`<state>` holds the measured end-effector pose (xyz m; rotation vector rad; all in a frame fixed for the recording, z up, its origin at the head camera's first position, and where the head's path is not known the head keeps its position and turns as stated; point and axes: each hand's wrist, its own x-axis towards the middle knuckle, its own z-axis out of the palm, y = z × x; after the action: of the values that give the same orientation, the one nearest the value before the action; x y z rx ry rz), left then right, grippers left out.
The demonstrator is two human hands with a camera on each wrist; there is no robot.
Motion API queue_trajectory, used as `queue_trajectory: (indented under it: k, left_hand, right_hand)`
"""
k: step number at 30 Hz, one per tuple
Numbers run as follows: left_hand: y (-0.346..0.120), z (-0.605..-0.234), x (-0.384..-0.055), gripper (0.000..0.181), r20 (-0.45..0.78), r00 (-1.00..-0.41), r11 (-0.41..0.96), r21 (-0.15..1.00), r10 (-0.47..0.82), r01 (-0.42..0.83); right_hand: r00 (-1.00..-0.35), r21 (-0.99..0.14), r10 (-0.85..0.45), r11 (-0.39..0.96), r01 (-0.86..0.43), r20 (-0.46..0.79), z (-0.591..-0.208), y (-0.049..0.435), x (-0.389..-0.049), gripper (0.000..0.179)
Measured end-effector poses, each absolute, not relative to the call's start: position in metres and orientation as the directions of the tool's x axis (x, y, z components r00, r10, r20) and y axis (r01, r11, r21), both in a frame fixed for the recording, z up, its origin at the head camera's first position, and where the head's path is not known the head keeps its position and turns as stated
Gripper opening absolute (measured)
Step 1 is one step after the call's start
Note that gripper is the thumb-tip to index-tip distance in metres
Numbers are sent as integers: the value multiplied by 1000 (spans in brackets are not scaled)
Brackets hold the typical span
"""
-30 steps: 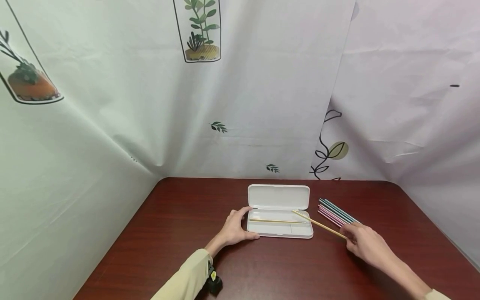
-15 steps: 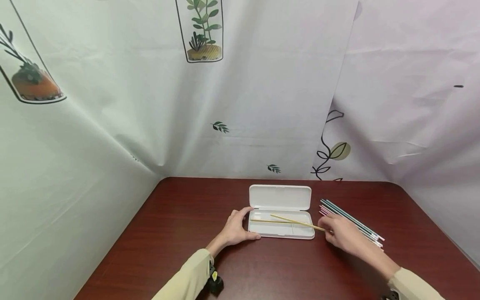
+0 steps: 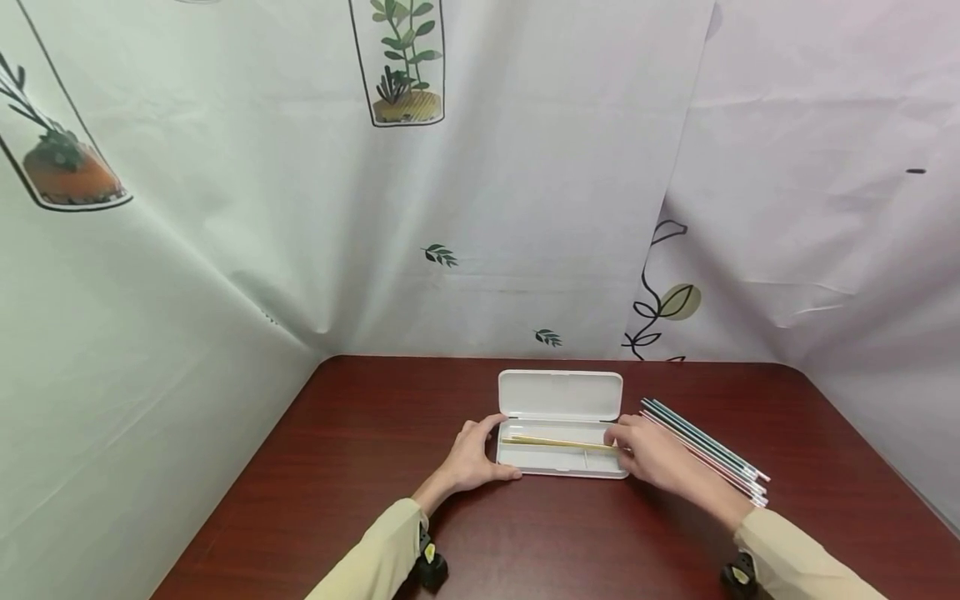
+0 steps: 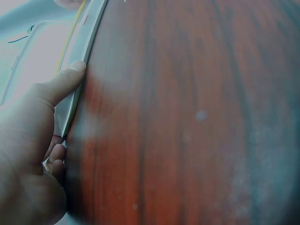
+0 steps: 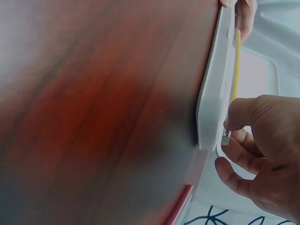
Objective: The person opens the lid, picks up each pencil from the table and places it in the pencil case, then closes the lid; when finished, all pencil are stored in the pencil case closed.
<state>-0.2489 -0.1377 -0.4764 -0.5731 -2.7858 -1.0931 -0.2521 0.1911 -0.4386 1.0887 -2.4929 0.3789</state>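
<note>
A white pencil case (image 3: 542, 463) lies on the table with its lid (image 3: 560, 395) raised at the back. My left hand (image 3: 469, 458) holds the case's left end, thumb at the front edge and fingers round the far side. In the left wrist view the thumb (image 4: 70, 77) presses the front wall. Over the right end of the case, my right hand (image 3: 656, 452) pinches a yellow pencil (image 5: 237, 61) near its eraser end. That pencil lies low over the tray, almost alongside another yellow pencil (image 3: 507, 441) inside.
Right of the case, several teal pencils (image 3: 692, 434) and pink pencils (image 3: 708, 460) lie slanted in a bunch, partly behind the right hand. The dark red wooden table (image 3: 525, 533) meets a white printed cloth (image 3: 480, 300) at its back edge.
My right hand has moved left with the yellow pencil, from beside the bunch to the case's right end. The pencil now lies nearly level inside the case outline. The left hand has stayed put.
</note>
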Motion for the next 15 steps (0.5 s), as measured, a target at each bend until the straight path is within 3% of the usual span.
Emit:
queue_trajectory:
  k: [15]
  left_hand:
    - [-137, -478, -249, 90, 227, -924, 671, 637, 307, 380]
  right_hand:
    - [-658, -145, -652, 660, -737, 378, -434, 173, -259, 25]
